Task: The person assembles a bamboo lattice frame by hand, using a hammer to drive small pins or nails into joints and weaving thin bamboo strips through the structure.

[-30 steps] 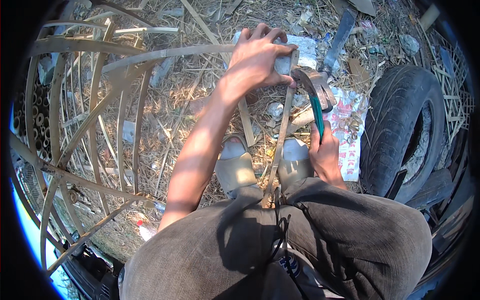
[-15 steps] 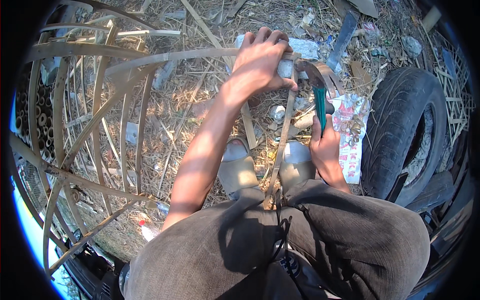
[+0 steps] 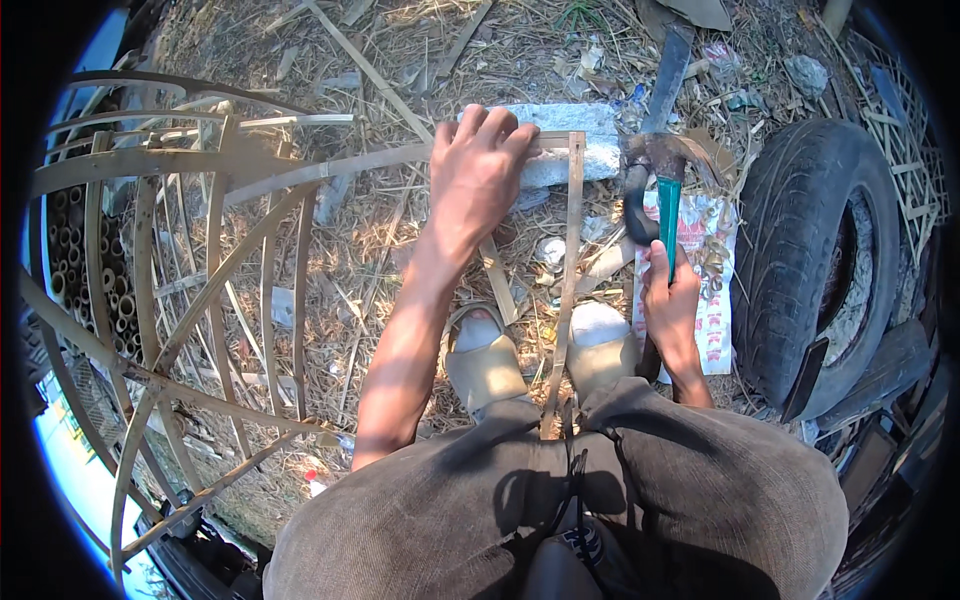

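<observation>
Left hand (image 3: 472,175) and green-handled claw hammer (image 3: 669,205) sit farther from the corner of two flat tan bamboo strips (image 3: 577,141) than earlier. Head view: left fingers, nearer, clasp the left–right strip (image 3: 385,157); the second strip (image 3: 567,270) runs near–far from a pale stone block (image 3: 597,118); right hand (image 3: 672,305) grasps the hammer rightward, a black rubber tyre (image 3: 795,270) standing farther right.

Straw-strewn ground (image 3: 540,55) carries a pale block (image 3: 600,122), a printed sheet (image 3: 713,325) and a black tyre (image 3: 800,260)
</observation>
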`<state>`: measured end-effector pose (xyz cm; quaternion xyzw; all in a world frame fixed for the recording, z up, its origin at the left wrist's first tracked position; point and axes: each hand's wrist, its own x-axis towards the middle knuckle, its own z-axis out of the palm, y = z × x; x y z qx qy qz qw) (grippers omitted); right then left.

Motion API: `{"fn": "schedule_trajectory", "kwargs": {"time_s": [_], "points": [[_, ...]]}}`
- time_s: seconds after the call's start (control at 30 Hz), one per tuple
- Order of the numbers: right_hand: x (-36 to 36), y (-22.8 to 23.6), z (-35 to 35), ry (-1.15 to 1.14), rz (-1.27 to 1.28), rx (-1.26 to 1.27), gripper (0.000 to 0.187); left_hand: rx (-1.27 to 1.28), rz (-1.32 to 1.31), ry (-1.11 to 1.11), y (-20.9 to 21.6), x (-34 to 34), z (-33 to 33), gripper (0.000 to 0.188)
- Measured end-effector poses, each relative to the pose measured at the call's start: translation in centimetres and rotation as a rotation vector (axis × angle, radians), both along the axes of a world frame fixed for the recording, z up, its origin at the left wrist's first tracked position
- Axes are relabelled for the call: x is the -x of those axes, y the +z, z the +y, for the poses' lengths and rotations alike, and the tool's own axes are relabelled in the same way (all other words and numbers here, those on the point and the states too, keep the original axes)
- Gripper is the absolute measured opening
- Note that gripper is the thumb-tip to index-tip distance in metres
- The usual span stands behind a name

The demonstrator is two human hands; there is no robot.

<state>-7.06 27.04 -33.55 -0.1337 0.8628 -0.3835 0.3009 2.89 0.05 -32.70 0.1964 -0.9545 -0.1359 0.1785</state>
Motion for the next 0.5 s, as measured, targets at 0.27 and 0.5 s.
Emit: {"fn": "schedule_trajectory", "kwargs": {"time_s": [0.27, 0.5], "points": [[0.3, 1.5, -1.8, 0.069, 0.153, 0.047, 0.035, -0.01, 0.28, -0.035, 6.0, 1.1, 1.0, 0.029], [0.6, 0.6, -1.7, 0.019, 0.015, 0.084, 0.035, -0.103, 0.301, -0.077, 7.5, 1.1, 1.6, 0.03]]}}
